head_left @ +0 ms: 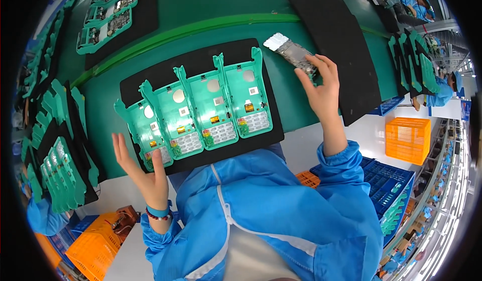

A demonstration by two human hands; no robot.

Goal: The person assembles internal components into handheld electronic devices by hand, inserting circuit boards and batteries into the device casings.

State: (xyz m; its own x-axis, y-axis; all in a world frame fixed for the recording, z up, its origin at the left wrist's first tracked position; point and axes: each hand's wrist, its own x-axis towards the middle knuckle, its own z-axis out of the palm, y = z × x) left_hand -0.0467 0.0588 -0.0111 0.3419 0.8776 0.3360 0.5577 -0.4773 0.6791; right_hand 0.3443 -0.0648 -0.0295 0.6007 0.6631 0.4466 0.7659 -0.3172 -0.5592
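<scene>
In front of me a green plastic housing tray (207, 96) with several side-by-side compartments lies on a black foam mat (223, 51). Each compartment has a small circuit board and a patterned pale keypad-like area at its near end. My right hand (321, 83) pinches a circuit board (296, 52) with a silvery end at the housing's far right, just above the green table. My left hand (143, 173) is open at the near left corner of the housing, fingers spread, holding nothing. Whether it touches the housing I cannot tell.
A second black mat (346, 55) lies to the right. More populated green housings (108, 27) sit at the far left beyond a green rail (191, 30), others (63, 173) at the left. Orange crates (407, 139) and a blue crate (384, 180) stand beside the table. Other people work nearby.
</scene>
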